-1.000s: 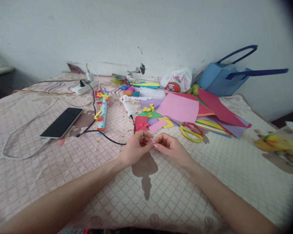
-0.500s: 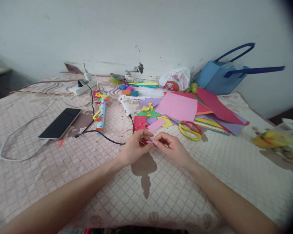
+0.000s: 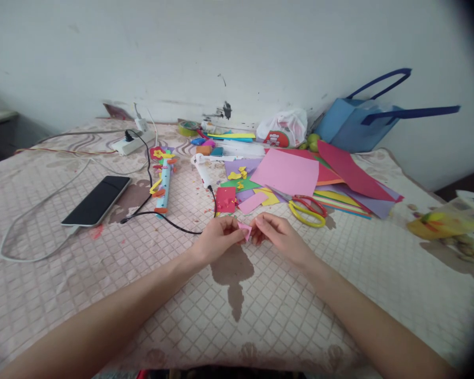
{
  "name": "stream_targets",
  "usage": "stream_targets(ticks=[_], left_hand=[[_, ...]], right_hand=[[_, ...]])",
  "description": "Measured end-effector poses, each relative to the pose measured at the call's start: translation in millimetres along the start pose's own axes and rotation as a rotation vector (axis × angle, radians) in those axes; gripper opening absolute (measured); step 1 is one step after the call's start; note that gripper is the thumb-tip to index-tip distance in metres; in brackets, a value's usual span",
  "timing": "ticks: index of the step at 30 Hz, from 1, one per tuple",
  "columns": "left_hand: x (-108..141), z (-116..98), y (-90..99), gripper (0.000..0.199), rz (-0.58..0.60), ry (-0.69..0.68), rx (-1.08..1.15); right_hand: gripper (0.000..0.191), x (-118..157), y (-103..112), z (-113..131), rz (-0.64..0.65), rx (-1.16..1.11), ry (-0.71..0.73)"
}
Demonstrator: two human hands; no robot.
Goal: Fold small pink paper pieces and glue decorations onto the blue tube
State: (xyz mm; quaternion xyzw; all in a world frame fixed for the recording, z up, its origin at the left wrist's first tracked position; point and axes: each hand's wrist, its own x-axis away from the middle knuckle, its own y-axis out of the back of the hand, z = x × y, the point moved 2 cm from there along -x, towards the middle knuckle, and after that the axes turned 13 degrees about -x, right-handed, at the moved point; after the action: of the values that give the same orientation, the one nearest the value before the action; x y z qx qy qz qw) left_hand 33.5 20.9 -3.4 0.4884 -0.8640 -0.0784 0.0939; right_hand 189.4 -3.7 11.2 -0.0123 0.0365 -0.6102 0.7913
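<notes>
A small folded piece of pink paper or craft foam (image 3: 244,229) is pinched between the thumb and fingers of my left hand (image 3: 220,239), just above the quilted tablecloth. Its face now shows as a pointed pink shape. Close against its right edge are the curled, closed fingertips of my right hand (image 3: 278,237); whether they grip the edge is hidden. Beyond my hands lie a flat pink strip (image 3: 253,202) and a red piece (image 3: 226,199) with small scraps on it. Scissors with red and yellow handles (image 3: 308,210) rest beyond my right hand.
Coloured sheets (image 3: 286,171) are piled at the back right, near a blue bag (image 3: 355,123). A white glue gun (image 3: 201,171) trails a black cord. A decorated light-blue strip (image 3: 165,184) and a phone (image 3: 98,200) lie left. A clear container (image 3: 446,218) stands far right.
The pink piece has turned from nearly edge-on to showing its face. My right fingertips have shifted slightly right, off its middle, while my left hand keeps its pinch.
</notes>
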Motion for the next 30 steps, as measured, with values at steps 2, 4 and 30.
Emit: stream_targets(ticks=[2, 4, 30], left_hand=[[0.2, -1.2, 0.8, 0.026, -0.001, -0.009, -0.028], [0.6, -1.9, 0.8, 0.025, 0.009, -0.022, -0.063], [0.2, -4.0, 0.1, 0.026, -0.009, 0.012, 0.118]], right_hand=[[0.031, 0.1, 1.3, 2.9, 0.030, 0.000, -0.024], [0.030, 0.2, 2.8, 4.5, 0.056, 0.020, -0.030], [0.011, 3.5, 3.0, 3.3, 0.009, 0.204, 0.045]])
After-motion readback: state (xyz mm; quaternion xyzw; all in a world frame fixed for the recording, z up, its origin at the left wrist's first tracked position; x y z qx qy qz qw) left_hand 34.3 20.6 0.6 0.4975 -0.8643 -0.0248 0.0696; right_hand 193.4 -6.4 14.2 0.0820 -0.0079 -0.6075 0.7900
